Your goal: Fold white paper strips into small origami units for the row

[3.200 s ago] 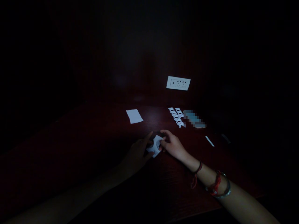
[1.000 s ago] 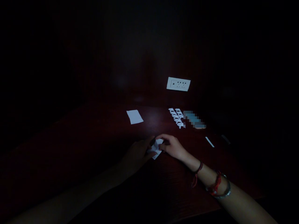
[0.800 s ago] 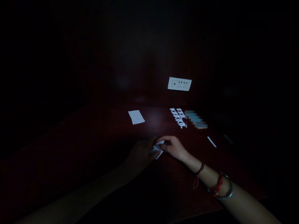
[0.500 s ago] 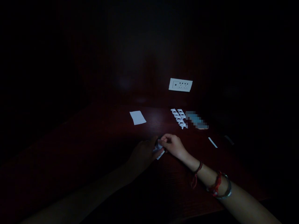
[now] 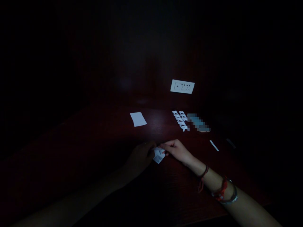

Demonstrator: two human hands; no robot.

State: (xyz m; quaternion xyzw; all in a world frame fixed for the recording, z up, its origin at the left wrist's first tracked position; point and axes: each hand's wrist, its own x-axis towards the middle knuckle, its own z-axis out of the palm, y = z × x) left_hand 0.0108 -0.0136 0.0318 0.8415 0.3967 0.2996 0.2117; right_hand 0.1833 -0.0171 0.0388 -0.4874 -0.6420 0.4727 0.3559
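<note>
A small piece of folded white paper [image 5: 158,155] is held between my two hands, low over the dark red table [image 5: 189,176]. Creased facets show on its face. My left hand [image 5: 142,156], in deep shadow, is closed on the paper's left edge. My right hand [image 5: 175,149] pinches the upper right edge with thumb and fingers; bracelets circle that wrist and forearm. Beyond the hands lies a stack of white paper sheets [image 5: 138,119]. To its right, several small folded paper pieces [image 5: 180,120] lie in two rows.
A phone-like object [image 5: 199,123], pixelated, lies right of the folded pieces. A thin white paper strip [image 5: 214,145] and a dimmer strip [image 5: 231,143] are farther right. A white socket panel [image 5: 182,86] is on the back wall. Surroundings are very dark.
The folded paper now shows more of its creased face, as the left fingers have drawn back off it to the left. The right hand has shifted slightly down.
</note>
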